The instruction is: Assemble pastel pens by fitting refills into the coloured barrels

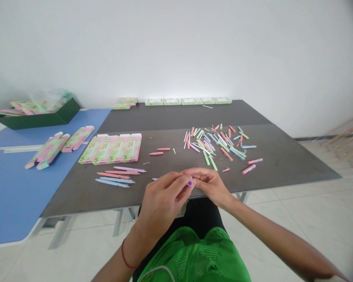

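Note:
My left hand (164, 199) and my right hand (207, 182) meet just above the table's near edge. Between the left thumb and fingers a purple pen part (190, 183) shows its round end; the rest is covered. The right fingertips are pinched close against it, and what they grip is hidden. A lilac tip (155, 179) pokes out left of my left hand. Farther left lie assembled pens in lilac, red (113, 175) and blue (114, 182). Two red pen barrels (156, 153) and a small green piece (174, 150) are beyond my hands.
Loose pen parts (214, 143) are scattered at right centre, with two pink barrels (248, 169) nearer. Printed pen boxes (110, 149) lie left; more boxes (188, 101) line the wall. On the blue table (6, 188) are a green tray (44, 120) and open cartons (48, 150).

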### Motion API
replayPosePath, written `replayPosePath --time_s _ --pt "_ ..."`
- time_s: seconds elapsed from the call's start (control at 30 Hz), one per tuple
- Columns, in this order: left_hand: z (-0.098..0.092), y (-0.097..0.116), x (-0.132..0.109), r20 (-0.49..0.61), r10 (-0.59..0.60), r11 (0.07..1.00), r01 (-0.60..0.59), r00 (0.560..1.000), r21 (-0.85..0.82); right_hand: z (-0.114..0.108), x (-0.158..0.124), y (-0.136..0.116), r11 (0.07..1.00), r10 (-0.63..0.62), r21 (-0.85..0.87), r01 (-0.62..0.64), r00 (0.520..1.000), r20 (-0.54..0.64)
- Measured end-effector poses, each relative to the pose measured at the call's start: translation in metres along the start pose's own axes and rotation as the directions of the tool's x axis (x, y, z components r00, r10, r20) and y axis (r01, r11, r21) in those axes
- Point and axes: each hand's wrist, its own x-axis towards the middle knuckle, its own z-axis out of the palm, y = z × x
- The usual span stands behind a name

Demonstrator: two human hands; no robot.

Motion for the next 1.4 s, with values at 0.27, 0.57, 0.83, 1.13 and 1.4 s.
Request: replayPosePath --time_s 0.27,0.57,0.83,1.13,1.4 --pt "0.0 -0.001 -0.001 0.001 -0.014 1.0 0.014 1.0 -0.008 0.0 0.001 -0.004 0.999 -0.012 -0.039 0.012 1.0 0.003" --pt "0.001 -0.001 0.0 -0.038 -0.066 0.997 0.064 0.997 -0.039 0.001 0.001 -0.015 1.0 0.027 -0.011 -0.027 0.999 -0.028" --pt "0.051 -0.039 -0.01 0.008 -0.526 0.751 0.468 0.851 -0.465 -0.018 0.023 -0.02 0.994 -0.103 -0.068 0.086 0.949 -0.298" --pt "0.089 -0.055 0.0 0.208 -0.641 0.351 0.523 0.739 -0.777 -0.008 0.028 -0.025 0.903 -0.343 -0.374 0.21 0.878 -0.334" --pt "0.093 -0.051 -0.001 0.247 -0.672 0.217 0.505 0.698 -0.836 -0.014 0.035 -0.031 0.887 -0.401 -0.395 0.241 0.824 -0.399"
